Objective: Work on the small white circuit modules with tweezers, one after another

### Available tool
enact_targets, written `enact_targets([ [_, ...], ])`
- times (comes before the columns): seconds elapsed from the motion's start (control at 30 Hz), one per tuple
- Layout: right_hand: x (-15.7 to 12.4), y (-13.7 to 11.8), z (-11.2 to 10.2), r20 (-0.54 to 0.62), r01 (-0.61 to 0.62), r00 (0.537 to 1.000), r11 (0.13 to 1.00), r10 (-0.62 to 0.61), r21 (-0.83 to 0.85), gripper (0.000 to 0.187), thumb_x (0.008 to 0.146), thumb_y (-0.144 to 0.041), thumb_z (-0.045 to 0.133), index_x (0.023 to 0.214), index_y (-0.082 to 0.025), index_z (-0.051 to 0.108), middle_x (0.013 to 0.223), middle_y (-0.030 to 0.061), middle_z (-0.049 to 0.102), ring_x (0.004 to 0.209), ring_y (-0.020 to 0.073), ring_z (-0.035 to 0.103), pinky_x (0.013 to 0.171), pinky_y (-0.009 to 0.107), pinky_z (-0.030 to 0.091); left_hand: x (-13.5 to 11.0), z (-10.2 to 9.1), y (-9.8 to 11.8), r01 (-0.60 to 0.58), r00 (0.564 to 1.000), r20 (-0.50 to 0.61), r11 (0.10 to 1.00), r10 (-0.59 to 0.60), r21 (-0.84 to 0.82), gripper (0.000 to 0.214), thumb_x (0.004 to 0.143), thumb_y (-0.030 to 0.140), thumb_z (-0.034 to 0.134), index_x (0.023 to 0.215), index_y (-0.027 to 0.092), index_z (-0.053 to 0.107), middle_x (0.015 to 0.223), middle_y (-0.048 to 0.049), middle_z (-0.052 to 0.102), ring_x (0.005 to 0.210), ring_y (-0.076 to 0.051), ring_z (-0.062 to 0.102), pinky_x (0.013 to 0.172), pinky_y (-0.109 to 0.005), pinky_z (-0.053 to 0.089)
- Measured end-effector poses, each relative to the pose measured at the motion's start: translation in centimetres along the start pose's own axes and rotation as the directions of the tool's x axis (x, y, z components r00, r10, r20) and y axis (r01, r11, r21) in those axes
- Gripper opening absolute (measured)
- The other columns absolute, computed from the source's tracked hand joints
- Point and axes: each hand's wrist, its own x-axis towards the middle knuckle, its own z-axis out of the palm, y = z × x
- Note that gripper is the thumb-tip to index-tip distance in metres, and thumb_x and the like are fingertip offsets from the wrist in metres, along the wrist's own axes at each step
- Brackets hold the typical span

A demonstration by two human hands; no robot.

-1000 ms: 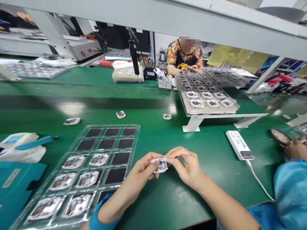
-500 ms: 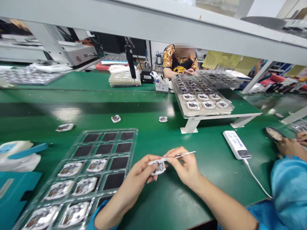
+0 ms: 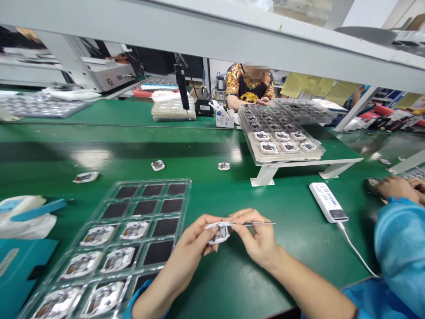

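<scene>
Between the thumb and fingers of my left hand (image 3: pixel 195 237) is a small white-framed electronic module (image 3: pixel 220 233), tilted so that its inner parts face me. My right hand (image 3: pixel 257 235) pinches thin tweezers (image 3: pixel 262 223), whose rear end sticks out to the right. Its fingertips meet the module's upper edge, and the tweezer tips are hidden there. To the left lies a clear compartment tray (image 3: pixel 187 199) with dark pads; several similar modules (image 3: pixel 118 259) sit in its nearer compartments.
Three loose modules (image 3: pixel 157 165) lie beyond the tray. A raised stand (image 3: pixel 265 175) carries stacked trays (image 3: pixel 282 153). A white power bank (image 3: pixel 327 201) with a cable lies right. Another person's sleeve (image 3: pixel 398 239) is at far right; a person (image 3: pixel 250 86) sits opposite. A shelf beam (image 3: pixel 212 35) crosses overhead.
My right hand has turned slightly, so the tweezers lie nearly level and its fingers reach further over the module. At far right, the other person's hand has moved left over the dark round dish.
</scene>
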Motion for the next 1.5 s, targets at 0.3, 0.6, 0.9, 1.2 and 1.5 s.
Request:
enact_targets([
  [0.3, 0.0, 0.1, 0.0, 0.003, 0.018, 1.000, 0.996, -0.018, 0.085, 0.013, 0.089, -0.013, 0.065, 0.095, -0.024, 0.067, 0.091, 0.0066, 0.078, 0.083, 0.0219, 0.076, 0.076, 0.038, 0.061, 0.0, -0.2, 0.0, -0.035, 0.999, 0.003, 0.999, 0.035, -0.036, 0.025, 0.079, 0.042, 0.069, 0.086, 0.018, 0.068, 0.070, 0.0024, 0.058, 0.059, -0.011, 0.045, 0.054, -0.023, 0.034],
  [0.6, 0.3, 0.3, -0.2, -0.009, -0.128, 0.991, 0.965, 0.134, 0.227, 0.006, 0.086, -0.017, 0.070, 0.089, -0.023, 0.069, 0.088, 0.0048, 0.079, 0.083, 0.0200, 0.076, 0.073, 0.032, 0.062, 1.0, -1.7, -2.4, -0.171, 0.968, 0.191, 0.985, 0.161, 0.037, 0.047, 0.071, 0.031, 0.080, 0.111, 0.024, 0.057, 0.095, -0.0007, 0.067, 0.085, -0.018, 0.058, 0.075, -0.028, 0.044],
  [0.9, 0.2, 0.6, -0.3, -0.056, -0.082, 0.994, 0.984, 0.092, 0.158, 0.014, 0.085, -0.011, 0.069, 0.090, -0.024, 0.070, 0.087, 0.0033, 0.079, 0.081, 0.0186, 0.075, 0.073, 0.029, 0.062, 1.1, -1.7, -2.1, -0.241, 0.955, 0.214, 0.960, 0.208, 0.144, 0.031, 0.076, 0.032, 0.074, 0.099, 0.021, 0.057, 0.088, 0.0007, 0.062, 0.081, -0.017, 0.057, 0.072, -0.027, 0.046],
  [1.2, 0.4, 0.2, -0.6, -0.023, 0.150, 0.988, 0.984, -0.153, -0.096, 0.018, 0.086, -0.008, 0.065, 0.096, -0.023, 0.066, 0.087, 0.0067, 0.077, 0.081, 0.0213, 0.072, 0.074, 0.036, 0.058, 9.1, -7.8, 2.3, -0.298, 0.903, 0.048, 0.541, 0.427, 0.786, 0.038, 0.078, 0.038, 0.067, 0.111, 0.020, 0.065, 0.105, -0.0079, 0.074, 0.094, -0.028, 0.067, 0.081, -0.037, 0.052],
  [1.5, 0.6, 0.8, 0.0, 0.055, 0.275, 0.961, 0.939, -0.269, -0.207, 0.008, 0.091, -0.015, 0.064, 0.095, -0.021, 0.062, 0.081, 0.0076, 0.077, 0.073, 0.0196, 0.074, 0.069, 0.034, 0.057, 18.4, -19.5, 8.1, 0.107, 0.807, -0.272, 0.324, 0.525, 0.940, 0.042, 0.090, 0.035, 0.066, 0.127, 0.018, 0.058, 0.140, -0.0121, 0.055, 0.127, -0.033, 0.052, 0.104, -0.058, 0.040],
])
